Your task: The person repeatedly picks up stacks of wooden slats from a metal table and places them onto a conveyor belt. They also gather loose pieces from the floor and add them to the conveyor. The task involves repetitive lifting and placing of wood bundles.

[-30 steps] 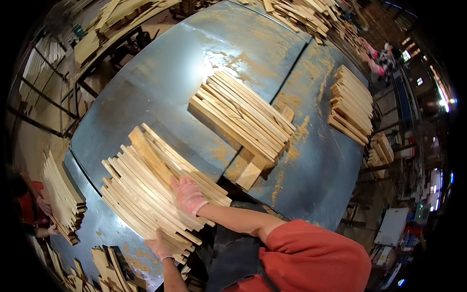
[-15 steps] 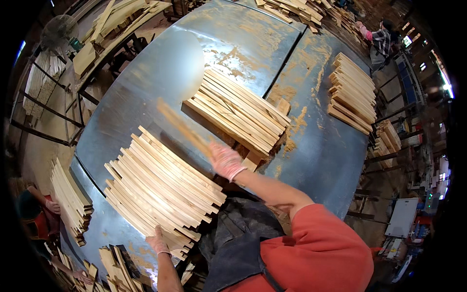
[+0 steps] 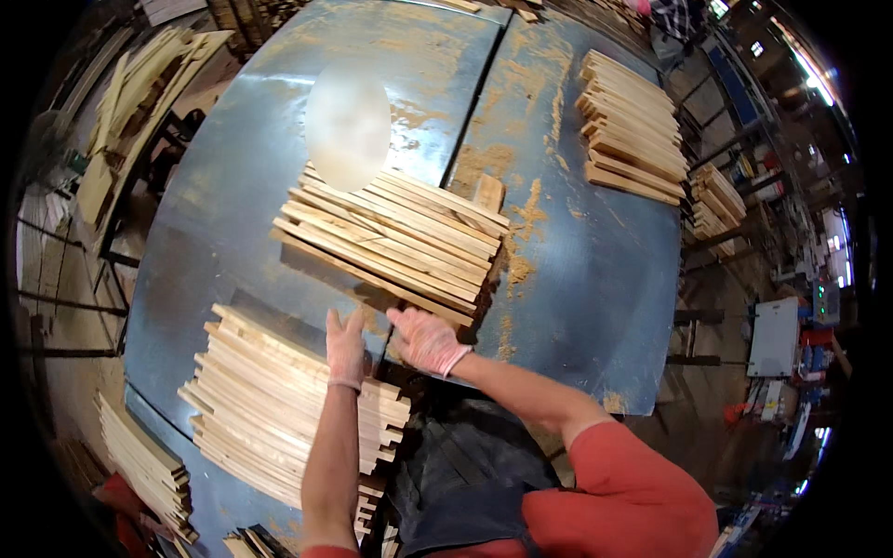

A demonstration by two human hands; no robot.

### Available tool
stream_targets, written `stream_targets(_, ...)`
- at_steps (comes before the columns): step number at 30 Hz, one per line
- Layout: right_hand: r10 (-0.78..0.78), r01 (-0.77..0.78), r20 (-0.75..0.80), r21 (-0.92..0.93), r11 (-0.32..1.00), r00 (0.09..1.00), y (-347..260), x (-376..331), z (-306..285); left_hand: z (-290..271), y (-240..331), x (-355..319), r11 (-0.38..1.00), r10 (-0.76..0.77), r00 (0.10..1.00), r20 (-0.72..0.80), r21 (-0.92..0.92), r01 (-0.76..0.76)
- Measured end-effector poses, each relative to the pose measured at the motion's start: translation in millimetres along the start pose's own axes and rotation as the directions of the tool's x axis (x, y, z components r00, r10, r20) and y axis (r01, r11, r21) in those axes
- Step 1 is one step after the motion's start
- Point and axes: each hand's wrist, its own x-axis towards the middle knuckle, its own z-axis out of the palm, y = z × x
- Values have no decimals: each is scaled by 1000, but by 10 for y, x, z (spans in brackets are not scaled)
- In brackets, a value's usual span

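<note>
The stack of pale wood strips (image 3: 391,246) lies on the grey metal counter (image 3: 595,279), at twelve o'clock from my hands, its strips side by side and slanting from ten o'clock down toward four. My right hand (image 3: 428,342) is at the stack's near edge, fingers curled in; whether it has hold of a strip there I cannot tell. My left hand (image 3: 345,353), just beside it at nine o'clock, has its fingers spread apart and nothing visible in its grasp. At eight o'clock, partly under my left forearm, a wider row of strips (image 3: 270,372) lies with its ends uneven. A short wood block (image 3: 488,192) shows at the first stack's far end, at one o'clock, with sawdust (image 3: 527,223) scattered just beyond. Between one and two o'clock, near the counter's edge, sits another stack of strips (image 3: 633,130). Farther off at half past ten, long boards (image 3: 139,88) are piled on a separate stand.
</note>
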Motion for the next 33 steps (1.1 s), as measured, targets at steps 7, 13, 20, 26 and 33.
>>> stream_targets(7,136,-99,-150,228,969,979,628,70,574,838,36,1169,974,-60,994,92,-210,79)
stream_targets(13,240,-203,-120,260,944,963,719,215,349,1047,61,1325,943,-91,992,92,-312,116)
stream_targets(20,293,-260,-161,199,945,942,934,504,-15,1409,325,1460,975,-56,994,89,-212,74)
stream_targets(26,76,-52,-379,74,996,922,1159,686,176,1209,435,1434,972,63,952,299,-235,9)
stream_targets(33,-67,96,-193,146,985,979,506,569,486,-150,77,213,959,278,960,-19,-54,-279)
